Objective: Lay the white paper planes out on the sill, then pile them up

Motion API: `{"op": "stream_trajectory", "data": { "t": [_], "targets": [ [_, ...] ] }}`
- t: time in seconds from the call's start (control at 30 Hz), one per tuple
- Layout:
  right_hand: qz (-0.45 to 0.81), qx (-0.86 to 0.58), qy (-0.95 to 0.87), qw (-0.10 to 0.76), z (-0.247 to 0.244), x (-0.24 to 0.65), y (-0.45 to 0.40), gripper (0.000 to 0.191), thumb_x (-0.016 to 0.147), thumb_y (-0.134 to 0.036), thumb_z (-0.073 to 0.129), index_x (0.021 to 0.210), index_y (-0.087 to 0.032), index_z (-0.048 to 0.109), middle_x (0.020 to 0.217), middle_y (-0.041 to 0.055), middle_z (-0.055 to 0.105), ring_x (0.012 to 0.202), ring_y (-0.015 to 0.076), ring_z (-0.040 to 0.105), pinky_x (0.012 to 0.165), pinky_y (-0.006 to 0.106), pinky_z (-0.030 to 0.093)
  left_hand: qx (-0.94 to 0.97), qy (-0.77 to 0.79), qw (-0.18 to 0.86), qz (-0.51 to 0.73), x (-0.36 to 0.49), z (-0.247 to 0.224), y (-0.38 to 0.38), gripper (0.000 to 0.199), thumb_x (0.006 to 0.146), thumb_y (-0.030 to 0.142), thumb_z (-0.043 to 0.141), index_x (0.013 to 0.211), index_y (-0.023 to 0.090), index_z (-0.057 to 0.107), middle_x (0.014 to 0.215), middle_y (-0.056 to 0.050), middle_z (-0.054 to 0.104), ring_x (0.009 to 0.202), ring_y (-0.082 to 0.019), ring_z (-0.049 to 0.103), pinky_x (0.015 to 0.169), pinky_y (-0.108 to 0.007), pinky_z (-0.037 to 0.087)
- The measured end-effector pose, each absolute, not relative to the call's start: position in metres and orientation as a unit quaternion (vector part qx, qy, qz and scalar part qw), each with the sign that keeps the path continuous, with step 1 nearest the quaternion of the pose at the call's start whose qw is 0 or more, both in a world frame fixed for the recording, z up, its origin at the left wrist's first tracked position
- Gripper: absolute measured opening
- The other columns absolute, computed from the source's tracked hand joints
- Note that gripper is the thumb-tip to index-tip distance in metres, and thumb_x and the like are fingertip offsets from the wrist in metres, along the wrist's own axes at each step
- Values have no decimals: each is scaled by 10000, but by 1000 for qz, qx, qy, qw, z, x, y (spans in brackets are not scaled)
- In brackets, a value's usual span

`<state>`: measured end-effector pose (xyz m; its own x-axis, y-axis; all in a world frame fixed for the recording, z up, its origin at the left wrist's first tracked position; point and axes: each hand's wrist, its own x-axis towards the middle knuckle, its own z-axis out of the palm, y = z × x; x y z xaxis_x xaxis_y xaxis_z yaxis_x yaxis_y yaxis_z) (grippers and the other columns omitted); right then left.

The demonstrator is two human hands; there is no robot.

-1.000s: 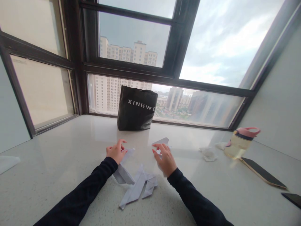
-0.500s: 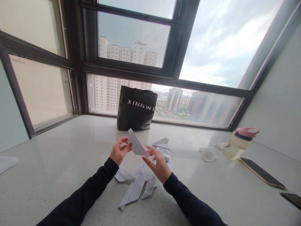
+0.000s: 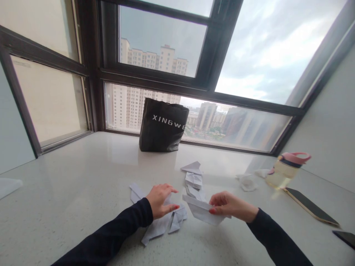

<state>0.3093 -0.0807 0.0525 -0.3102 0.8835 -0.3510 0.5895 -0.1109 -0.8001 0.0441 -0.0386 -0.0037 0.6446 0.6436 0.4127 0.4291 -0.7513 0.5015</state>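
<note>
My right hand pinches a folded white paper plane between thumb and fingers, right of centre. My left hand reaches over a loose group of folded white papers, its thumb and fingers apart and nothing seen between them. The hand covers part of that group, and whether it touches them I cannot tell. One folded piece pokes out beyond my left wrist. Behind the held plane, a row of other folded papers runs back to a pointed paper plane.
A black bag stands on the white speckled counter by the window. To the right are crumpled clear plastic, a bottle with a pink lid, a dark flat phone-like thing and another dark device.
The folded paper held up between both hands has moved down and right in my right hand. My left hand has let go and come down over the papers. The view has shifted slightly.
</note>
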Motion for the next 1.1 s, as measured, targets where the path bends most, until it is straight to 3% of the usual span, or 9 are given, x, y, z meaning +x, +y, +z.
{"op": "stream_trajectory", "data": {
  "t": [0.1,0.2,0.37,0.5,0.63,0.8,1.0,1.1],
  "targets": [
    [455,-599,-652,96,34,322,-89,380,493,-478,663,623,-137,559,436,-68,439,372,36,331,361,178,213,916,277,133,258,53,-12,-48,614,614,560,571,1095,190,477,1112,-102,523,1064,-296,419,935,-503,198],
    [382,-618,-677,118,24,323,-92,282,520,-404,658,609,-150,574,440,-64,439,407,59,357,394,193,238,924,277,115,238,55,-17,-50,692,548,585,606,1102,189,478,1120,-109,527,1091,-316,393,948,-539,121],
    [221,-632,-734,112,24,309,-89,161,532,-299,651,632,-186,595,544,-33,528,519,107,436,480,220,289,905,327,116,246,41,-15,-39,577,492,541,672,973,239,564,1093,-76,551,1057,-306,424,943,-523,139],
    [58,-665,-741,69,33,296,-94,237,487,-330,691,669,-225,580,653,-19,581,673,179,502,615,297,315,882,359,144,268,29,-7,-29,535,444,490,714,894,239,570,1049,-57,579,1050,-293,433,944,-515,136],
    [-40,-676,-734,58,49,293,-100,266,540,-456,651,586,-213,551,660,4,597,706,217,501,625,333,301,849,389,188,304,27,2,-23,343,571,446,663,797,217,542,984,-48,610,1054,-277,447,937,-553,68],
    [-6,-659,-740,130,67,276,-95,321,679,-478,532,517,-201,516,554,2,571,589,165,491,589,305,318,826,367,223,364,29,11,-22,215,717,415,550,763,209,510,936,-38,627,1035,-244,483,957,-514,57],
    [110,-516,-805,269,68,226,-76,305,705,-459,525,855,-195,550,711,8,571,570,114,494,543,250,396,852,319,183,371,33,18,-35,136,742,349,549,779,221,525,952,-23,619,1012,-215,492,969,-470,62],
    [126,-499,-812,276,65,206,-69,223,683,-380,573,798,-189,571,683,-2,564,535,99,483,508,230,387,870,300,124,371,36,20,-40,124,768,340,518,769,217,532,919,-18,620,924,-190,534,964,-439,109]
  ]
}}
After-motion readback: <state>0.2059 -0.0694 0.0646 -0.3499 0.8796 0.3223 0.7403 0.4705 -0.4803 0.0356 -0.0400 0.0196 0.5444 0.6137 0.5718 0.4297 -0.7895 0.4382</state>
